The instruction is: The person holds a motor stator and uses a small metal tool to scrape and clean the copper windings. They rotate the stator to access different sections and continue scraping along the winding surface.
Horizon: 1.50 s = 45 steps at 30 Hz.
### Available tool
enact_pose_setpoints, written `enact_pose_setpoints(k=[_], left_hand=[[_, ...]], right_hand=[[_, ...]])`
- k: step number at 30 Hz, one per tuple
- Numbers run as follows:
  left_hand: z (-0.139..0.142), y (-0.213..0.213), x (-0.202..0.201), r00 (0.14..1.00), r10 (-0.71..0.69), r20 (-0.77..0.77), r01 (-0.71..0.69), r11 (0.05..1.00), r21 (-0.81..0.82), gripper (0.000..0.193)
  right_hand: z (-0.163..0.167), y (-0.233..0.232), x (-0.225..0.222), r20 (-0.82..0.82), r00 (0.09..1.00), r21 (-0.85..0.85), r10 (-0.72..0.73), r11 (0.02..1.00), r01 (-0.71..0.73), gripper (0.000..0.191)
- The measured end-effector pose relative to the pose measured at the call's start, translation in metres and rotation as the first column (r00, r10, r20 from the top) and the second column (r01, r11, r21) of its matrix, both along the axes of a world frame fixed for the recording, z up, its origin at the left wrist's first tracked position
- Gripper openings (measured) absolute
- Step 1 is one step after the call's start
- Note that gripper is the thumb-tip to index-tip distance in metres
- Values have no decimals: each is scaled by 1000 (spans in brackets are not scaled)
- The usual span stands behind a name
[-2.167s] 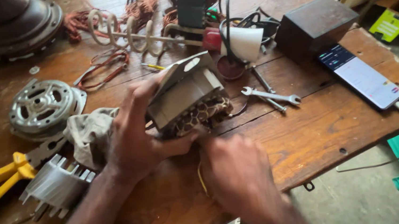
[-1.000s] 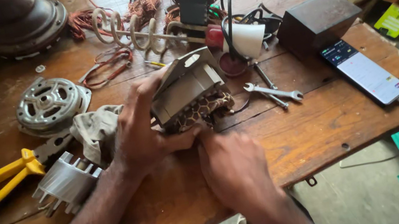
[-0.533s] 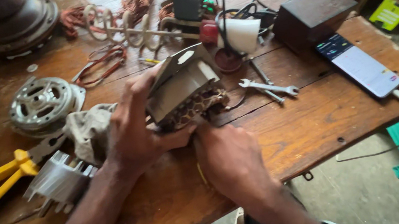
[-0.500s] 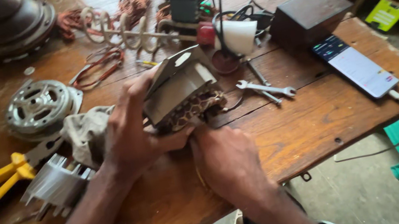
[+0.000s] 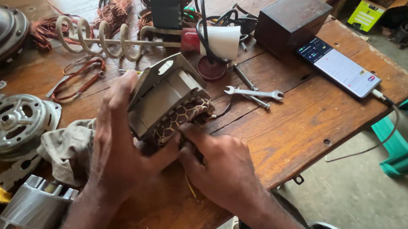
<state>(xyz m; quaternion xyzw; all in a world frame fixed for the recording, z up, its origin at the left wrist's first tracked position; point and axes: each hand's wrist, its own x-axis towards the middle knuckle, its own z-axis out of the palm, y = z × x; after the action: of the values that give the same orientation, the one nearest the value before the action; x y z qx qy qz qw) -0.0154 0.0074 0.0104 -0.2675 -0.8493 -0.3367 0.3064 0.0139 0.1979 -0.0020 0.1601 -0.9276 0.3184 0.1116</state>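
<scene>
Little changed since the earlier frames: left hand [image 5: 121, 145] still clasped round the grey metal-framed transformer with mottled brown winding [image 5: 167, 107], propped tilted on the worn wooden table [image 5: 292, 116]. Right hand [image 5: 218, 164] still pinching at the winding's lower edge (fingertips hidden). Same grip and same tilt as two seconds ago. Silver spanners [image 5: 253, 92] unmoved just beside; only the view shifted, so work on the winding appears ongoing.
</scene>
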Motion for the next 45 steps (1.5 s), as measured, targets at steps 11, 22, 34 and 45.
enact_pose_setpoints(k=[11,22,34,45], left_hand=[[2,21,16,972,188,138,-201,976,82,111],[1,19,13,978,163,132,-176,980,97,103],[0,9,2,994,110,-24,-110,994,1,100],[0,9,1,992,124,-12,-124,992,-15,100]], right_hand=[[2,-5,2,57,995,8,-78,997,78,44],[-4,-4,-2,46,998,111,-49,993,44,47],[-4,-1,-4,58,998,54,-35,998,32,45],[0,3,-2,50,998,24,-33,999,32,39]])
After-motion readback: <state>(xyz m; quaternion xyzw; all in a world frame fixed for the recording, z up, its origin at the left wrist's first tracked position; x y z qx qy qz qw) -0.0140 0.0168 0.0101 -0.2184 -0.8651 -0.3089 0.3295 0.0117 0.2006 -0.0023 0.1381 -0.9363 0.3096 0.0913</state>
